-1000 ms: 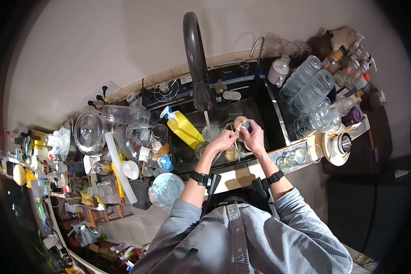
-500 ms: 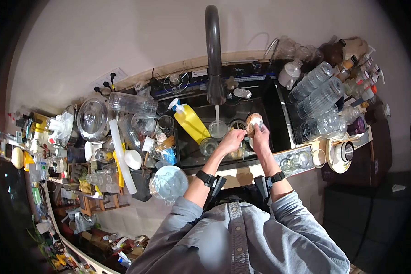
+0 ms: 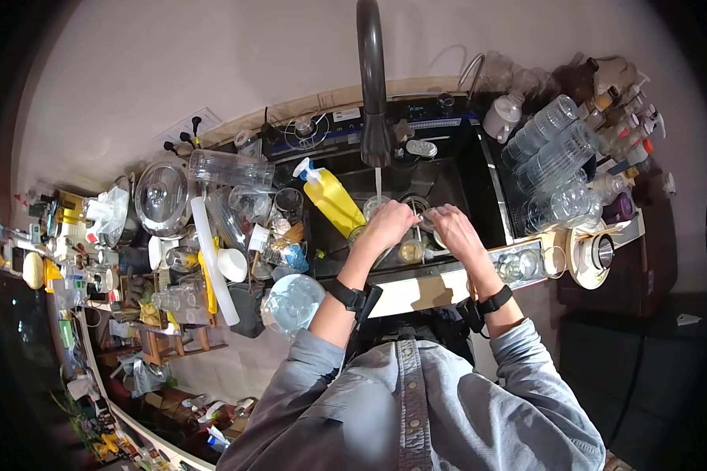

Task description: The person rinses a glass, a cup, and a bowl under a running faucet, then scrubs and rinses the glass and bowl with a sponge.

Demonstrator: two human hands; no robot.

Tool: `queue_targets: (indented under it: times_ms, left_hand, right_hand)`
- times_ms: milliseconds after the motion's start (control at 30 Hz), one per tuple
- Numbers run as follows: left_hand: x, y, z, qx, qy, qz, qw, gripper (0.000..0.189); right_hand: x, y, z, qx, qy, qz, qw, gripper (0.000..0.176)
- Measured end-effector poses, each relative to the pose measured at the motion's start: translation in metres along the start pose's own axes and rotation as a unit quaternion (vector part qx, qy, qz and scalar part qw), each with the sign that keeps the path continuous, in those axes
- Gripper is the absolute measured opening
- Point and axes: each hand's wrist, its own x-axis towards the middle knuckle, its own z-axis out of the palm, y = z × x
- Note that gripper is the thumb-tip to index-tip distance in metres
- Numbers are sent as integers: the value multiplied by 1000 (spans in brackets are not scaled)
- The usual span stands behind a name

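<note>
Over the sink (image 3: 467,184), my left hand (image 3: 391,225) has its fingertips pinched together, palm down. My right hand (image 3: 457,233) is just to the right of it, with bent fingers pointing down; anything they grip is hidden. Between and beneath the hands are round glass items, including a glass (image 3: 411,251) with a yellowish look. Water runs from the dark faucet (image 3: 375,141) beside my left hand, onto a clear glass (image 3: 373,206). A yellow pump bottle (image 3: 331,202) with a blue-white top leans in the sink at the left.
Right of the sink lie stacked clear glasses (image 3: 556,161) and a white-lidded jug (image 3: 502,118). A tray of small glasses (image 3: 518,265) sits at the front right. Leftward are a glass lid (image 3: 163,198), a white tube (image 3: 214,263) and a clear bowl (image 3: 294,302).
The brown-and-white scrubber-like piece in my right hand is out of sight now. My right hand has lowered and turned palm down, and my left hand has risen slightly.
</note>
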Motion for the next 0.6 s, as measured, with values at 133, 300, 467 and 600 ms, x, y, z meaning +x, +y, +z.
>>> queue_targets:
  times_ms: [133, 300, 467, 600]
  left_hand:
    - [-1, -5, -7, -154, 4, -29, 988, 30]
    - [-5, -14, 32, -258, 51, -94, 960, 41]
    - [-9, -7, 53, -231, 99, -173, 952, 45]
    - [-19, -31, 43, -154, 71, -305, 937, 41]
  right_hand:
    - [6, -2, -16, 259, 130, 89, 953, 22]
    - [10, 0, 18, 234, 260, 292, 890, 20]
    - [15, 0, 78, 341, 349, 534, 691, 30]
    - [5, 33, 84, 485, 373, 508, 606, 30]
